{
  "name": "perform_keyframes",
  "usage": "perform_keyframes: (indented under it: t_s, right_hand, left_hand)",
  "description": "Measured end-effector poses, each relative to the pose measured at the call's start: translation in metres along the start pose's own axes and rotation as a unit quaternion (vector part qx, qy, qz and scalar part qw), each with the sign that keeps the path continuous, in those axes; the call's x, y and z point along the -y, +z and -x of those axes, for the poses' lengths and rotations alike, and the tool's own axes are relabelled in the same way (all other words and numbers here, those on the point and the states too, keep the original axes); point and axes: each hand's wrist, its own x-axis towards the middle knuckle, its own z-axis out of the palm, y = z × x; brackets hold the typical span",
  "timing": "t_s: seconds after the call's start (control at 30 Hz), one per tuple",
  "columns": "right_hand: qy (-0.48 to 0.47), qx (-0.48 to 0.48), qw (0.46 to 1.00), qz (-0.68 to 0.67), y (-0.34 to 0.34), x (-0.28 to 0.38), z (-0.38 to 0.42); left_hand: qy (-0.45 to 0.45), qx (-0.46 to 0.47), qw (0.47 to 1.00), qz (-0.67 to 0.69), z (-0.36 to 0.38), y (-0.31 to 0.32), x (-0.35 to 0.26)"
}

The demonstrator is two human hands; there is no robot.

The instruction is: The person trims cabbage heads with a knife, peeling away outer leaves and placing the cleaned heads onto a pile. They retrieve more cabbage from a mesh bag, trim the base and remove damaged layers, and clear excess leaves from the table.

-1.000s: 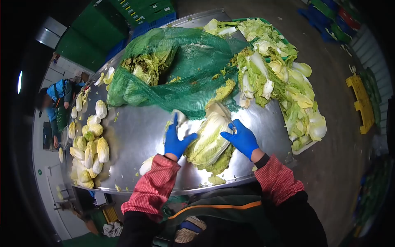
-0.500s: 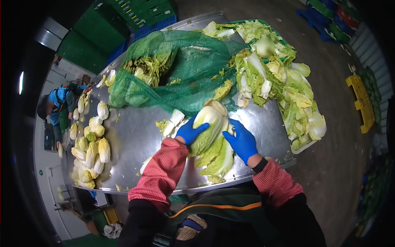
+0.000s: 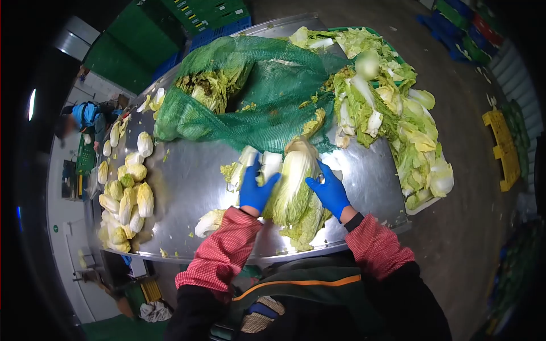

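The cabbage [image 3: 294, 190] lay on the table [image 3: 187, 193] toward its near edge, stalk end pointing far, seemingly so the metal carried its weight while both your hands could reach its sides. Your left hand [image 3: 257, 190] spread upright at its left by white leaf pieces [image 3: 272, 163]; your right hand [image 3: 331, 194] was loosely extended at its right, fingers unclenched on both, though any light contact was unclear.

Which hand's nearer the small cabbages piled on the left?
Left. The left hand is right of the small cabbages; the right hand is farther right, beyond the large cabbage.
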Motion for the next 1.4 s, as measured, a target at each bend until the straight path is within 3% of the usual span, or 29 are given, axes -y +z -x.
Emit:
perform_keyframes:
  t_s: [0.07,0.1,0.27,0.37,0.53,0.57,0.67,0.73,0.77,0.8,0.87,0.93,0.97,1.0,1.07,1.17,1.27,1.3,1.4]
  right_hand:
    - [0.019,-0.006,0.999,-0.032,0.001,0.002,0.002]
    - [0.019,-0.005,0.999,-0.037,-0.002,0.003,0.005]
    - [0.001,-0.001,1.000,-0.023,0.000,-0.002,0.004]
    - [0.048,0.015,0.998,0.040,0.004,0.005,-0.003]
    - [-0.010,-0.084,0.989,0.122,0.007,-0.009,-0.003]
    - [-0.013,-0.100,0.986,0.133,0.006,-0.011,-0.002]
    - [-0.044,-0.086,0.985,0.141,0.003,-0.015,0.002]
    - [-0.037,-0.092,0.982,0.161,0.007,-0.010,0.005]
    - [-0.035,-0.093,0.980,0.171,0.009,-0.007,0.005]
    - [-0.041,-0.099,0.978,0.180,0.009,-0.008,0.006]
    - [-0.055,-0.114,0.972,0.198,0.007,-0.013,0.003]
    - [-0.075,-0.124,0.966,0.213,0.002,-0.017,0.000]
    - [-0.084,-0.128,0.963,0.220,0.001,-0.018,0.001]
    - [-0.071,-0.124,0.965,0.221,-0.002,-0.015,0.001]
    - [-0.048,-0.115,0.966,0.226,-0.007,-0.008,0.002]
    - [-0.061,-0.117,0.969,0.208,-0.018,-0.023,-0.004]
    - [-0.042,-0.076,0.996,0.030,-0.029,0.023,0.014]
    - [-0.067,-0.017,0.997,-0.038,-0.031,0.038,0.021]
    - [-0.117,0.008,0.988,0.103,-0.026,0.085,0.045]
  left_hand:
    - [-0.067,0.164,0.984,0.014,0.006,0.022,-0.015]
    - [-0.037,0.159,0.986,0.013,0.008,0.025,-0.020]
    - [-0.140,0.207,0.963,0.104,0.002,0.014,-0.014]
    - [-0.103,0.202,0.965,0.133,-0.001,0.018,-0.002]
    - [-0.137,0.194,0.965,0.107,-0.008,0.012,0.008]
    - [-0.181,0.182,0.963,0.087,-0.013,0.005,0.010]
    - [-0.174,0.112,0.971,0.124,-0.019,-0.003,0.007]
    - [-0.176,0.107,0.974,0.092,-0.012,0.006,-0.033]
    - [-0.090,0.110,0.990,-0.008,-0.012,0.021,-0.023]
    - [-0.065,0.148,0.977,-0.139,-0.012,0.022,-0.047]
    - [-0.047,0.156,0.978,-0.133,-0.018,0.027,-0.035]
    - [-0.052,0.199,0.973,-0.103,-0.033,0.014,-0.014]
    - [-0.033,0.249,0.965,0.074,-0.040,0.013,0.013]
    - [-0.129,0.330,0.925,0.138,-0.038,-0.002,0.000]
    - [-0.255,0.305,0.859,0.321,-0.012,-0.015,-0.017]
    - [-0.330,0.263,0.742,0.521,0.031,-0.031,-0.035]
    - [-0.295,0.176,0.732,0.589,0.047,-0.032,-0.047]
    - [-0.253,0.200,0.739,0.591,0.041,-0.030,-0.033]
    - [-0.178,0.197,0.779,0.569,0.038,-0.027,-0.044]
